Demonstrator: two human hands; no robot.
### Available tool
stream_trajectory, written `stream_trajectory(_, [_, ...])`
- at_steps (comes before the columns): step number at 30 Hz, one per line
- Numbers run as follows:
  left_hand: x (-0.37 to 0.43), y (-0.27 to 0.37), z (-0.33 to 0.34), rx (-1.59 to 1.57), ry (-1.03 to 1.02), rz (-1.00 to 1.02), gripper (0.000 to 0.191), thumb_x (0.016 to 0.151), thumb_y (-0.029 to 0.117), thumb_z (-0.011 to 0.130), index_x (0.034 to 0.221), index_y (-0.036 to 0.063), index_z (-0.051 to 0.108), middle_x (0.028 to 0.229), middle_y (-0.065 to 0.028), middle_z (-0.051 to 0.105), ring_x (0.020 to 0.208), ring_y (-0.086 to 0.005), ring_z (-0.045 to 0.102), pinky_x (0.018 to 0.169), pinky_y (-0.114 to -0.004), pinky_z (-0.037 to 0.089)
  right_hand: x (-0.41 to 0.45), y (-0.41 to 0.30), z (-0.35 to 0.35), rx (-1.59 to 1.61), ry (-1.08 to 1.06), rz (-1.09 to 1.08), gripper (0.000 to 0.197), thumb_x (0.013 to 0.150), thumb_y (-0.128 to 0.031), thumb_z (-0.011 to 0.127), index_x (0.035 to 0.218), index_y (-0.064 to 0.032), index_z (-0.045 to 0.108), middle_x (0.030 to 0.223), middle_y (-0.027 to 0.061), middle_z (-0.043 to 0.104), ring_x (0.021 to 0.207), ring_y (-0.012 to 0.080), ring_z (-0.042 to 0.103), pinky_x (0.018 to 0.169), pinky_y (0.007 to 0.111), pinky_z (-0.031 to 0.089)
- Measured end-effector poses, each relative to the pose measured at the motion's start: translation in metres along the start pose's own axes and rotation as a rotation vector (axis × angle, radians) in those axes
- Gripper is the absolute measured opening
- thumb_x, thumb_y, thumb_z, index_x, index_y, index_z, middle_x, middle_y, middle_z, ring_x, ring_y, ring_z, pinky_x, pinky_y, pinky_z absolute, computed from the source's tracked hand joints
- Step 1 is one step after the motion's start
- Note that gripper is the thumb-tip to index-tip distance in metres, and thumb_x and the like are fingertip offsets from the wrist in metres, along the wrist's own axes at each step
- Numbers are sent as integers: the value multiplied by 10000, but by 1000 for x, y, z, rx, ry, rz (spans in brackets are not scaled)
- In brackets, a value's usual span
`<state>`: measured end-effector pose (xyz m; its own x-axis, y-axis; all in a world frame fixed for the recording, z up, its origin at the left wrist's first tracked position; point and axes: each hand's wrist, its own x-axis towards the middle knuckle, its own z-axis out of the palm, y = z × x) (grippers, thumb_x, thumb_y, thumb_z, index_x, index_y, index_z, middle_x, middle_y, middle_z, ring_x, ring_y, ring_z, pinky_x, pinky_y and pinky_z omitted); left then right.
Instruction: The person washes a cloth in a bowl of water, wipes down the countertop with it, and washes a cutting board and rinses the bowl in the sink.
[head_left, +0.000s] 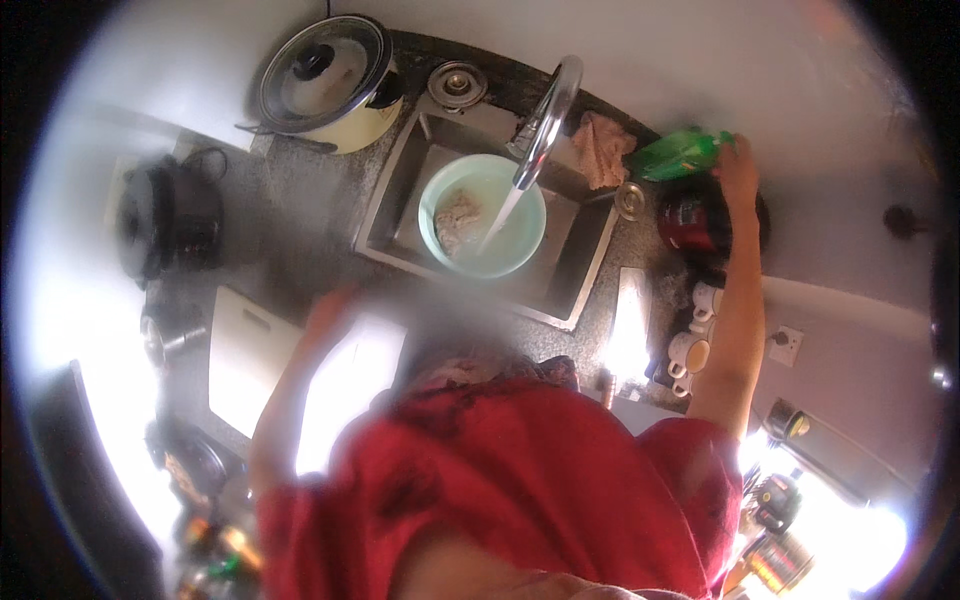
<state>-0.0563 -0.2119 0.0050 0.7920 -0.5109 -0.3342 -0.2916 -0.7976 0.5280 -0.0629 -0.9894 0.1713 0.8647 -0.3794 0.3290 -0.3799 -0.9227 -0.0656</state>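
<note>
My right hand (739, 166) reaches to the far right of the sink and grips a green plastic bottle (681, 154) at its capped end. The bottle is tilted, its body pointing towards a pink cloth (602, 148). My left hand (332, 306) is over the counter's near left edge, beside a white cutting board (246, 352); it is blurred and its fingers are unclear. In the steel sink (564, 306) sits a pale green basin (430, 244) of cloudy water with a greyish, lumpy mass (457, 217) in it. Water runs into the basin from a chrome faucet (551, 112).
A slow cooker (330, 82) with a glass lid stands at the back left, a dark appliance (169, 217) at the left. A sink strainer (457, 84) lies behind the sink. A dark red container (690, 221) and several white mugs (688, 352) line the right side.
</note>
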Motion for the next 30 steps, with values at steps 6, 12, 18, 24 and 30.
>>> stream_trajectory(6, [23,71,10,-83,-14,162,251,909,207,530,1089,42,589,948,-178,644,878,-309,633,742,-373,479,10,-36,-17,1222,-254,830,196,888,-180,599,1046,-65,584,776,49,559,630,131,504,538,249,417])
stream_trajectory(12, [80,122,10,-242,-160,-5,173,922,167,511,1011,36,580,848,-137,643,761,-237,622,674,-338,468,11,-45,-16,1589,-236,836,132,915,-198,568,990,-91,585,582,-75,332,446,43,283,390,187,227])
stream_trajectory(18, [172,138,56,-346,-17,173,125,864,122,514,938,47,580,857,-168,631,813,-343,613,693,-398,476,9,-39,-19,1559,-234,848,107,908,-187,580,977,-106,590,567,-85,321,429,38,271,357,194,196])
stream_trajectory(24, [231,120,141,28,94,181,201,787,122,551,956,24,598,981,-189,599,968,-349,564,817,-438,465,11,-49,-10,1568,-231,882,54,894,-169,597,897,-124,568,575,-67,340,431,50,279,361,198,198])
stream_trajectory(30, [253,87,235,408,-2,25,367,759,109,528,1120,88,587,1157,-120,557,1123,-333,469,839,-432,425,-1,-64,-18,1669,-114,1050,131,916,-247,557,847,-135,548,616,-47,413,450,66,324,364,231,234])
